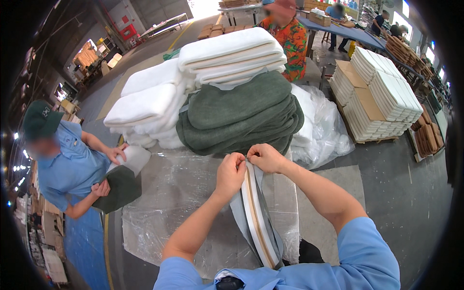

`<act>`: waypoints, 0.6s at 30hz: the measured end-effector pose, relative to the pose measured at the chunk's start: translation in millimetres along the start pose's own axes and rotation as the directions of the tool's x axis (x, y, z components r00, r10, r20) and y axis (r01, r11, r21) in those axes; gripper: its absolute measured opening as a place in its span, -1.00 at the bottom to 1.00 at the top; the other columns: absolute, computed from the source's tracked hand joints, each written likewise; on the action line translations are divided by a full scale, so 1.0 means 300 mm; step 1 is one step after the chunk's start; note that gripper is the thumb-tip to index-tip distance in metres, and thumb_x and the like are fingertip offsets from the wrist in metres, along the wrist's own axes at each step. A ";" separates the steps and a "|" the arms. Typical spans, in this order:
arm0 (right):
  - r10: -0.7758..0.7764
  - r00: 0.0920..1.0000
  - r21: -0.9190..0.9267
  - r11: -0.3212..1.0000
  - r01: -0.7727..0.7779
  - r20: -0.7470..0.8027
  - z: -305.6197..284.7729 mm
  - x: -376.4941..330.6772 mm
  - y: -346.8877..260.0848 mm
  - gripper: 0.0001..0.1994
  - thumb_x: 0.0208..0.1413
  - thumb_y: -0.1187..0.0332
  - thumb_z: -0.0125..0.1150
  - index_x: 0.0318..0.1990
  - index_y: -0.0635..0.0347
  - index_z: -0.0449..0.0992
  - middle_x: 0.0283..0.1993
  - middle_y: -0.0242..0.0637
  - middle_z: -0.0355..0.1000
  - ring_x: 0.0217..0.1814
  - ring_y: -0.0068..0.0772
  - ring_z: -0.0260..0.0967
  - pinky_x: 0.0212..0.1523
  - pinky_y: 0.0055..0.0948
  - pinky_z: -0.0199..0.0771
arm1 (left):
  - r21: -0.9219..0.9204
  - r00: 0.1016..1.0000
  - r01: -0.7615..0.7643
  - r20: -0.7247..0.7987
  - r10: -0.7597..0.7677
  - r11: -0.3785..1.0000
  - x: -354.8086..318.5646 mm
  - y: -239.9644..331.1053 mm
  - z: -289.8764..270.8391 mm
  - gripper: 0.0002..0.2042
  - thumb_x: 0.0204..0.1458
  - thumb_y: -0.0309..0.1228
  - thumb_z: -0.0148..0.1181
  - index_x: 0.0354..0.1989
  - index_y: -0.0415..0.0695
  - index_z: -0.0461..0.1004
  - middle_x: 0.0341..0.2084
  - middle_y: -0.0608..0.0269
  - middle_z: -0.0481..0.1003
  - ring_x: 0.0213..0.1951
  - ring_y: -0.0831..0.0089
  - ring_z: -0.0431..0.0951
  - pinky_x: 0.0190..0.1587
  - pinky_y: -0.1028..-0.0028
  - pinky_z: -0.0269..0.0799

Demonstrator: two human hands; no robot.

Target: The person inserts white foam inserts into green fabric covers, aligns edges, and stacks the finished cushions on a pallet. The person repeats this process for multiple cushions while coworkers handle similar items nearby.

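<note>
Over the near side of the table, my left hand (231, 171) and my right hand (267, 158) are close together, fingers pinched at the far end of a long cushion. It stands edge-on toward me: a white pad (254, 217) with a tan layer along its middle, between the sides of a grey-green fabric cover (274, 237). The cover's edge appears to be in both pinches; the fingertips are partly hidden. Just beyond my hands lies a pile of dark green fabric pieces (237, 113), with thick white pads (229, 48) stacked behind and to its left.
Plastic film covers the tabletop (169, 193). At left, a co-worker (67, 159) holds a white pad partly in a green cover (123, 191). Another person (290, 38) stands behind the stacks. Clear plastic bagging (324, 130) and palletised white pads (382, 96) are at right.
</note>
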State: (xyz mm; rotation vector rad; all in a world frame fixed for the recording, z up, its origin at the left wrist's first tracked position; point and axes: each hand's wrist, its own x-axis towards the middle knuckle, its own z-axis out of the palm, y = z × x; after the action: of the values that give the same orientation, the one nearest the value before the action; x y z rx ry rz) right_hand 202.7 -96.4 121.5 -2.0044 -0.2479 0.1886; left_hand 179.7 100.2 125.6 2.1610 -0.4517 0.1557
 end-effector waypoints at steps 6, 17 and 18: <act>0.157 0.982 0.109 0.980 -0.168 0.107 -0.018 0.006 -0.001 -0.85 0.28 0.38 0.25 -0.19 0.29 0.65 -0.40 -0.39 0.51 -0.36 -0.56 0.37 -0.30 -0.40 0.43 | -0.012 0.989 -0.089 -0.116 0.087 0.996 -0.058 0.021 0.028 -0.85 0.23 -0.48 0.28 -0.07 -0.20 0.64 -0.18 0.06 0.59 -0.22 0.05 0.67 -0.17 0.19 0.59; -0.014 1.000 0.043 0.999 0.013 0.022 -0.006 -0.023 -0.021 -0.86 0.28 0.37 0.25 -0.16 0.25 0.61 -0.35 -0.33 0.53 -0.31 -0.48 0.41 -0.23 -0.36 0.47 | 0.077 0.979 -0.129 -0.148 0.139 0.989 -0.119 0.043 0.028 -0.86 0.21 -0.46 0.34 -0.09 -0.19 0.66 -0.13 0.06 0.59 -0.26 0.11 0.67 -0.19 0.25 0.60; -0.088 0.996 0.013 0.996 0.088 -0.007 -0.005 -0.027 -0.017 -0.87 0.27 0.37 0.25 -0.16 0.24 0.60 -0.36 -0.32 0.52 -0.31 -0.46 0.42 -0.22 -0.35 0.48 | 0.059 0.982 -0.106 -0.151 0.114 0.993 -0.118 0.050 0.031 -0.85 0.21 -0.46 0.35 -0.09 -0.19 0.66 -0.12 0.06 0.59 -0.26 0.11 0.67 -0.19 0.25 0.60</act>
State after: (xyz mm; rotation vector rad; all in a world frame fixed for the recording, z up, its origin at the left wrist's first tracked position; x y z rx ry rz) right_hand 194.8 -97.6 126.9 -1.9760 -0.3295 0.1271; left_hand 140.8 94.1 121.8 2.1545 -0.4821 0.3975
